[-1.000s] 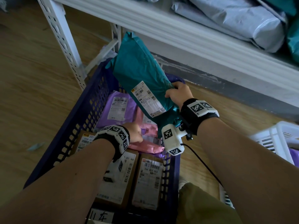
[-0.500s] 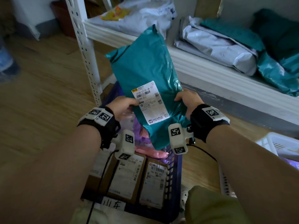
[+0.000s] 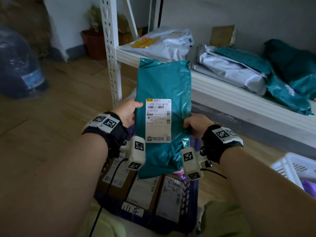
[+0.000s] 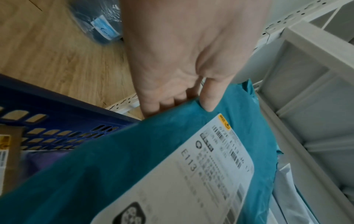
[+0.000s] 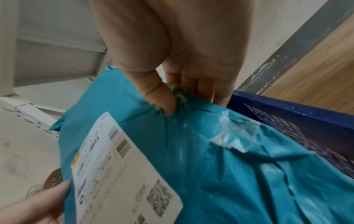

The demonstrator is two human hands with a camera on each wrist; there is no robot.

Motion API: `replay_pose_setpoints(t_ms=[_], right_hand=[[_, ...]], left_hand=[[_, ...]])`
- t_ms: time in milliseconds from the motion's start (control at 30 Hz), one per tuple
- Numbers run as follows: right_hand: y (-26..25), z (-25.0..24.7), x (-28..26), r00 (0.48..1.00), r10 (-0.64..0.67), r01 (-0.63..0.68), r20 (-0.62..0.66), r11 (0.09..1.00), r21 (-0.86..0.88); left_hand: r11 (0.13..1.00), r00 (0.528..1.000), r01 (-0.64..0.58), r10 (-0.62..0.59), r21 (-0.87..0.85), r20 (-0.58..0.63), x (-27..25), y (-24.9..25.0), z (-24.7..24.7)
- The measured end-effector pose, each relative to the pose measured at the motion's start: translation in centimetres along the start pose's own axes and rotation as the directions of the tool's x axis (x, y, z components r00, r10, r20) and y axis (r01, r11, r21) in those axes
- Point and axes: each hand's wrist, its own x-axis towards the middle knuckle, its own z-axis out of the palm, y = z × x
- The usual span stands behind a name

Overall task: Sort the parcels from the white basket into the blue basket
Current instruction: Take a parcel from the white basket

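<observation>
- Both hands up, and between them a teal parcel [image 3: 164, 93] — held upright above the blue basket [image 3: 191, 199], label side facing the head camera.
- The left hand [image 3: 127, 113] grips the parcel's left edge: thumb on the front beside the white shipping label [image 3: 158, 120], fingers tucked behind the bag, as the left wrist view confirms.
- The right hand [image 3: 196, 124] pinches the right edge lower down, its thumb [image 5: 162, 97] pressing a crease into the plastic with the fingers curled behind.
- The label reads E113 in bold print, with barcodes and a square code; the smaller text is too fine to make out.
- A patch of clear tape [image 5: 235, 136] sits crumpled on the teal surface near the right thumb.
- Below the parcel, the blue basket holds brown cardboard boxes [image 3: 145, 190] with white labels, lying flat side by side, and something purple and pink beside them, mostly hidden by the parcel.
- At the lower right, a corner of the white basket [image 3: 294, 166] shows, with a purple item inside.
- Beyond, a white shelf [image 3: 222, 93] carries grey and teal mailer bags — well apart from the held parcel.
- A wooden floor [image 3: 59, 103] lies all around.
</observation>
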Motion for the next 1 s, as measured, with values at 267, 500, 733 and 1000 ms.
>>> replay_pose_setpoints(t_ms=[267,500,733,1000], right_hand=[[-0.9,0.5,-1.2,1.000,-0.010,0.010,0.005,0.998,0.061],[-0.8,0.8,-0.8,1.000,-0.008,0.007,0.004,0.998,0.070],[0.7,1.3,0.1,0.998,-0.058,0.053,0.022,0.986,0.160],[1.6,1.7,3.2,0.999,-0.045,0.039,0.008,0.931,0.362]], left_hand=[[1.000,1.000,-0.019,0.019,0.001,0.003,-0.4,0.3,-0.8],[1.000,1.000,-0.022,0.022,-0.002,-0.008,-0.2,0.2,-0.6],[0.997,0.998,-0.057,0.056,-0.050,-0.022,1.2,-0.7,-1.0],[0.989,0.998,0.002,-0.011,-0.151,-0.059,5.1,-1.5,0.1]])
